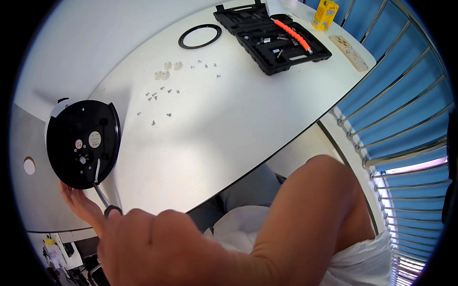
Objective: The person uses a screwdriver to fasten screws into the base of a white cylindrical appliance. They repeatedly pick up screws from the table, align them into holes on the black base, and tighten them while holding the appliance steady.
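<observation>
L hand (pixel 78 205), lower L of frame, fingers at lower edge of blk round disc (pixel 86 128), mid L; fingertips partly hidden, can't tell how firm the grip. R hand (pixel 148 243), bottom ctr-L, fist closed round screwdriver (pixel 101 194), shaft overlapping disc's lower rim in view; tip contact unclear. Then small screws (pixel 169 91) scattered upper L-ctr, w/ whitish knobs (pixel 165 75) nearby; blk ring (pixel 182 41), top ctr; open blk tool case (pixel 267 60), upper R; yellow box (pixel 325 15), top R.
</observation>
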The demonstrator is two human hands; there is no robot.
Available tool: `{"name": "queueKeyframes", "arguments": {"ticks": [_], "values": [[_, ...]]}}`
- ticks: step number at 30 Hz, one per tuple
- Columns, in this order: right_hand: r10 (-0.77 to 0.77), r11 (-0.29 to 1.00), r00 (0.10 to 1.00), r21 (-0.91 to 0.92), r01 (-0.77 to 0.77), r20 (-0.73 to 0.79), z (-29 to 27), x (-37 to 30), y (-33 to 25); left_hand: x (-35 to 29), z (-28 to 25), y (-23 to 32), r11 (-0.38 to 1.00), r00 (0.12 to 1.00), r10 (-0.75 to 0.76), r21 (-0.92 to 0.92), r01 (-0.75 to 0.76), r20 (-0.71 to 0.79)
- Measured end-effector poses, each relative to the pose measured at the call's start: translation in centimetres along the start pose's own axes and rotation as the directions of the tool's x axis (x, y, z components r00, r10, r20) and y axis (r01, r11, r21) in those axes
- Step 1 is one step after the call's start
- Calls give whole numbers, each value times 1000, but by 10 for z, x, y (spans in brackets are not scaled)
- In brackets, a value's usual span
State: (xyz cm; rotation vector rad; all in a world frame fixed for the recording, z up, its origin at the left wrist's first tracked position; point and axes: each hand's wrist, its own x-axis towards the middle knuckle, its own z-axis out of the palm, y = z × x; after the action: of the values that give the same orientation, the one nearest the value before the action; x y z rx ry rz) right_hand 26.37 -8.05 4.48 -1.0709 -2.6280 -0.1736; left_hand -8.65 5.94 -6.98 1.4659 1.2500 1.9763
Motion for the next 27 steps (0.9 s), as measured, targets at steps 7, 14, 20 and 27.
{"name": "queueKeyframes", "arguments": {"ticks": [7,14,20,27], "values": [[-82,996,997,32,82,2,7,-3,-7,2,0,-11,1000,998,-9,-2,9,-61],[-108,989,994,101,110,-26,9,-2,-7,2,0,-8,1000,998,-4,21,5,-70],[55,970,994,243,-31,-92,1,-4,20,5,12,-11,998,999,47,-32,-47,6],[530,671,842,656,-347,-97,37,-45,109,-6,5,7,992,992,127,23,-127,-11]]}}
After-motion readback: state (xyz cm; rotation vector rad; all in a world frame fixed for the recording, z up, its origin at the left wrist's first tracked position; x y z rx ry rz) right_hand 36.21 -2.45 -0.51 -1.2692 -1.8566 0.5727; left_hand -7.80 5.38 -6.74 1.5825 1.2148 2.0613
